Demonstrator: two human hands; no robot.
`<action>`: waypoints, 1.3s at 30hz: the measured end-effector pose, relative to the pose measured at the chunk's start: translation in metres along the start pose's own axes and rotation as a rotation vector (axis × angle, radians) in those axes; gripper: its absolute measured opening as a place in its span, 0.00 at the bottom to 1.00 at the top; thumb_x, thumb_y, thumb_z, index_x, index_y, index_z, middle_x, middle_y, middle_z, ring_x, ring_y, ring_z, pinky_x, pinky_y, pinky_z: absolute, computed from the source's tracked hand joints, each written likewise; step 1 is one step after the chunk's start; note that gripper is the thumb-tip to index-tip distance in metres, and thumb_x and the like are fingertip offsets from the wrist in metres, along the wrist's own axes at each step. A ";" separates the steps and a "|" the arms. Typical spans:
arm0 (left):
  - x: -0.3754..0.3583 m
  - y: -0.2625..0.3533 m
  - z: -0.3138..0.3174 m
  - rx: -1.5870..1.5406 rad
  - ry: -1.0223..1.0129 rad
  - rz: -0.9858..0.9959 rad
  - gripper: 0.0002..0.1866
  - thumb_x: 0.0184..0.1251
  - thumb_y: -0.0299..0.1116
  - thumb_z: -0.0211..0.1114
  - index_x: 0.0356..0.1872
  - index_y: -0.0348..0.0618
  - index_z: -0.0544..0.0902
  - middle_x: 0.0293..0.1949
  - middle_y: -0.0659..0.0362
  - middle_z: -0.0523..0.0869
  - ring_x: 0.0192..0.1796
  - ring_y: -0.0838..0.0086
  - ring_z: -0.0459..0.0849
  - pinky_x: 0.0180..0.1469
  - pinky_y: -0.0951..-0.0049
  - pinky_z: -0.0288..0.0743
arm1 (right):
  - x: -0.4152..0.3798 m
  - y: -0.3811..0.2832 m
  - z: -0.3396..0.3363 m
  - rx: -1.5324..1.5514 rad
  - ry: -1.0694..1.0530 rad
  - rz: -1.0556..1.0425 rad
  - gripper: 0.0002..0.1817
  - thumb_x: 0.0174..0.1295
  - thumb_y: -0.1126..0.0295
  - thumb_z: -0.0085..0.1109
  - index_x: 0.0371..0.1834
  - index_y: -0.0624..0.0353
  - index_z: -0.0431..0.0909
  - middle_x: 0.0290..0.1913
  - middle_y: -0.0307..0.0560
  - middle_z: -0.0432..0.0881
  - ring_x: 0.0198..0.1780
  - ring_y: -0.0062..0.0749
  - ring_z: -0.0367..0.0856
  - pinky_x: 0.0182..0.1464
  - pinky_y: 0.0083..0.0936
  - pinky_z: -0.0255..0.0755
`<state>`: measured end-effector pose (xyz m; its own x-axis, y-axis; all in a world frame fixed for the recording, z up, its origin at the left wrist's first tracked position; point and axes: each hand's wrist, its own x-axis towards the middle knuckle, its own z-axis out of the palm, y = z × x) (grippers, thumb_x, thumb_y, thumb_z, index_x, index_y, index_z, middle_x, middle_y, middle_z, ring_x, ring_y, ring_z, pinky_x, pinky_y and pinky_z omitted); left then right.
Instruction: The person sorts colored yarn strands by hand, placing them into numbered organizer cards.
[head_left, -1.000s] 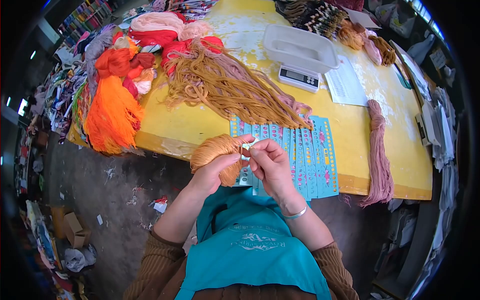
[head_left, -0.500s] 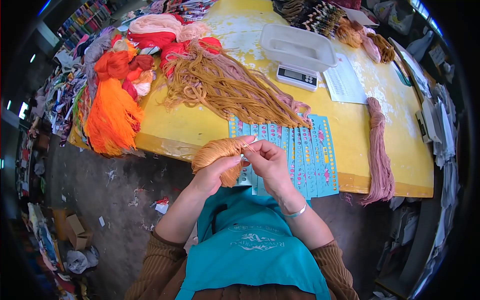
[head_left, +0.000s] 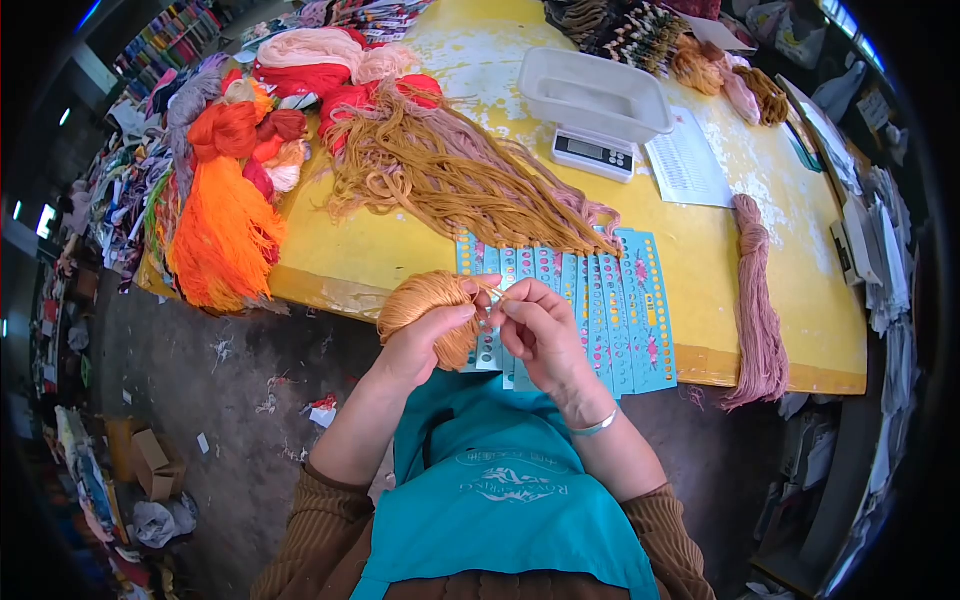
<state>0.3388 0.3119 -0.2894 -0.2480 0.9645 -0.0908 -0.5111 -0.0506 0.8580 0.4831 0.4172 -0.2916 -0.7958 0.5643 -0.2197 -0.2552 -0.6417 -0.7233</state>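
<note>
A folded skein of light orange thread (head_left: pixel 430 302) is gripped in my left hand (head_left: pixel 424 345), the thumb pressed across its near side. My right hand (head_left: pixel 545 332) pinches thin strands drawn out from the skein's right side, close to my left fingertips. Beneath both hands, turquoise cards with rows of holes (head_left: pixel 625 330) lie overlapping at the table's front edge. Just beyond the cards, long mustard and mauve thread lengths (head_left: pixel 450 180) are spread in a slanting bundle.
On the yellow table (head_left: pixel 690 290) stand a digital scale (head_left: pixel 594 150) with a clear plastic tub (head_left: pixel 596 92) and a printed sheet (head_left: pixel 690 160). A mauve skein (head_left: pixel 757 310) hangs over the front edge at right. Orange thread (head_left: pixel 225 235) and other skeins pile up at left.
My right hand has shifted slightly right, away from the skein, drawing the pinched strands out a little. The skein in my left hand has moved slightly left and up.
</note>
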 end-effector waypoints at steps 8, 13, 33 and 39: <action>0.000 -0.005 -0.009 -0.092 0.000 -0.074 0.19 0.72 0.38 0.53 0.54 0.32 0.78 0.40 0.57 0.82 0.48 0.72 0.80 0.55 0.69 0.72 | 0.007 -0.011 -0.015 -0.213 -0.098 0.132 0.07 0.69 0.69 0.53 0.35 0.59 0.74 0.23 0.36 0.73 0.14 0.12 0.58 0.15 0.11 0.46; 0.000 -0.006 -0.005 -0.181 0.010 -0.156 0.24 0.75 0.41 0.47 0.60 0.32 0.74 0.49 0.55 0.82 0.54 0.70 0.79 0.59 0.67 0.71 | 0.010 -0.004 -0.019 0.388 -0.173 0.154 0.09 0.70 0.67 0.52 0.37 0.62 0.73 0.29 0.40 0.76 0.13 0.14 0.58 0.13 0.13 0.49; 0.000 -0.002 0.007 -0.039 -0.081 -0.063 0.31 0.73 0.45 0.47 0.68 0.29 0.64 0.66 0.48 0.71 0.65 0.65 0.72 0.67 0.65 0.64 | 0.007 0.014 0.009 0.039 0.006 0.027 0.02 0.61 0.77 0.62 0.33 0.57 0.79 0.23 0.29 0.73 0.18 0.10 0.60 0.18 0.13 0.49; 0.000 -0.004 0.005 -0.054 -0.067 -0.058 0.31 0.72 0.44 0.47 0.68 0.28 0.64 0.64 0.46 0.74 0.64 0.64 0.74 0.67 0.65 0.65 | 0.006 0.012 0.010 0.054 0.012 0.049 0.03 0.60 0.78 0.61 0.32 0.57 0.78 0.23 0.30 0.72 0.18 0.11 0.61 0.19 0.13 0.49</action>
<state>0.3451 0.3136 -0.2901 -0.1617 0.9814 -0.1039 -0.5668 -0.0061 0.8238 0.4702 0.4075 -0.2955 -0.8018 0.5370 -0.2622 -0.2453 -0.6959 -0.6750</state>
